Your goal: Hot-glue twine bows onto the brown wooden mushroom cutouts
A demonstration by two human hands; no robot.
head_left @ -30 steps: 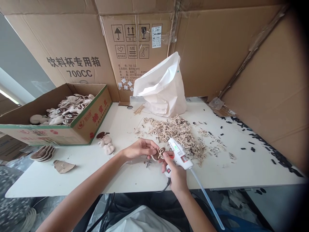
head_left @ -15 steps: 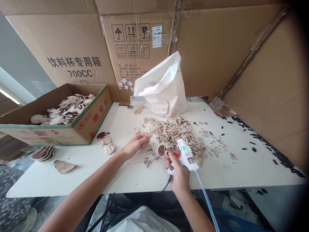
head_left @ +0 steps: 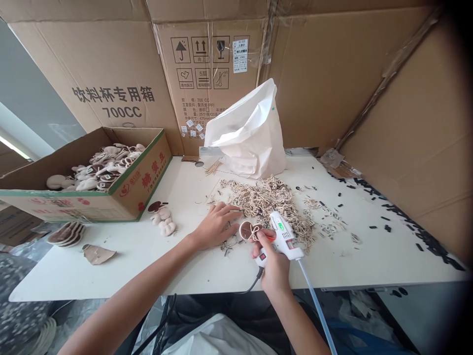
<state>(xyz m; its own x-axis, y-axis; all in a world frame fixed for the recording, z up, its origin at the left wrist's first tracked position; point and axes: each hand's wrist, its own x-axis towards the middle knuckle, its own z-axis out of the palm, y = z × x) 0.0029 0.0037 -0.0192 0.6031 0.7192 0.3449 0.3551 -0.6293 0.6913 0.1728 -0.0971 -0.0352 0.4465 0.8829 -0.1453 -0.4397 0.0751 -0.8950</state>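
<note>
My left hand (head_left: 217,226) lies palm down with its fingers stretched out at the left edge of a pile of small knotted beige cords (head_left: 271,195). Nothing shows in its grip, though the underside is hidden. In my right hand (head_left: 275,266) is a white hot glue gun (head_left: 286,241) with a lit green display and a long glue stick out of its back. The same hand also pinches a small brown-and-cream felt piece (head_left: 246,230) with a cord bow on it. Dark scraps (head_left: 227,246) lie between my hands.
An open carton (head_left: 125,197) of plush pieces stands left. Near it are loose cream plush pieces (head_left: 166,224), stacked brown felt shapes (head_left: 67,233) and a cardboard scrap (head_left: 99,254). A white bag (head_left: 254,133) stands behind the pile. Black bits (head_left: 386,202) line the right side.
My left hand has gone from closed fingers to spread ones and moved slightly right, down onto the table by the cords. My right hand with the glue gun has barely moved.
</note>
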